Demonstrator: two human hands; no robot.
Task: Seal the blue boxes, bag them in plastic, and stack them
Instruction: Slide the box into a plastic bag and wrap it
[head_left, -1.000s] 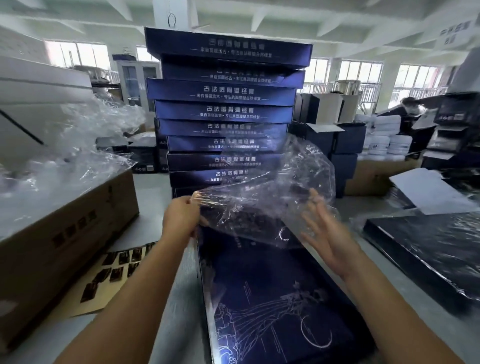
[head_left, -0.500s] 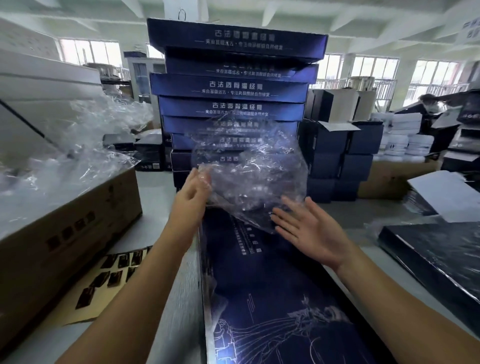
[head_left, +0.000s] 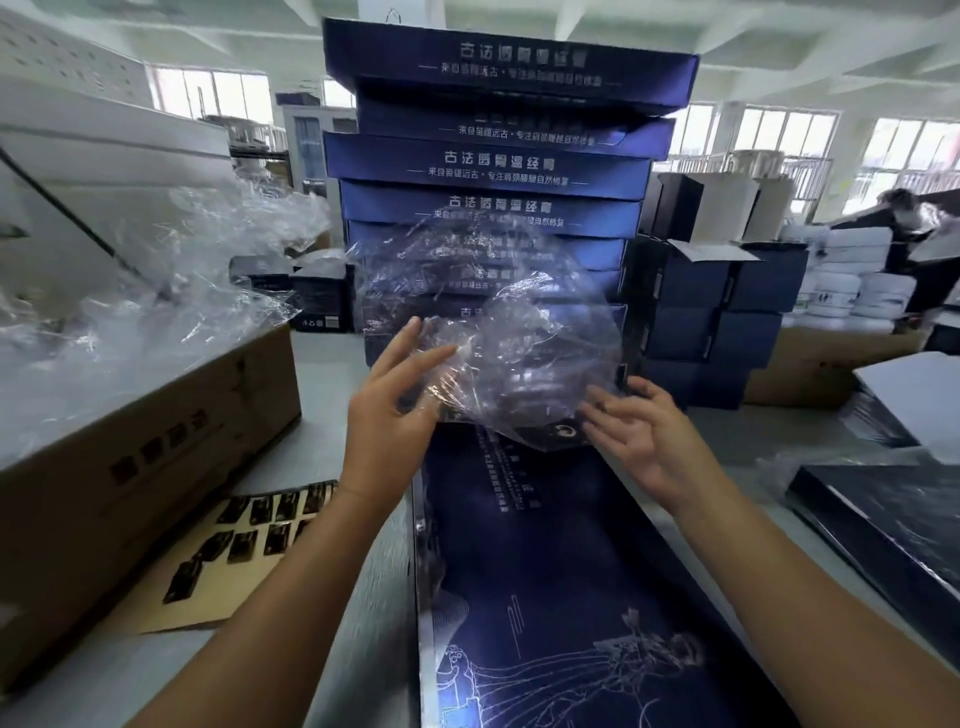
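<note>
Big workshop room, white beamed ceiling, windows along the back wall. Grey surface fills the foreground.

Tall stack of blue boxes stands centre on the surface, uneven, white lettering on the edges facing the camera. One blue box lies flat in front of the person, its far end towards the stack, white line art on the lid.

Cardboard carton at left, heaped with loose clear film. Dark wrapped box flat at the right edge. Smaller dark boxes are piled right of the stack, white rolls behind them. Another person far right, blurry.

Brown sheet of dark labels lies between the carton and the flat box.

Plastic bag, clear and crumpled, is held up between both hands, over the flat box's far end, in front of the stack. Left hand is at the bag's left side, index finger and thumb extended; the film covers the other fingers, so I cannot tell whether it grips. Right hand is spread, fingers straight, tips at the bag's lower right edge.
</note>
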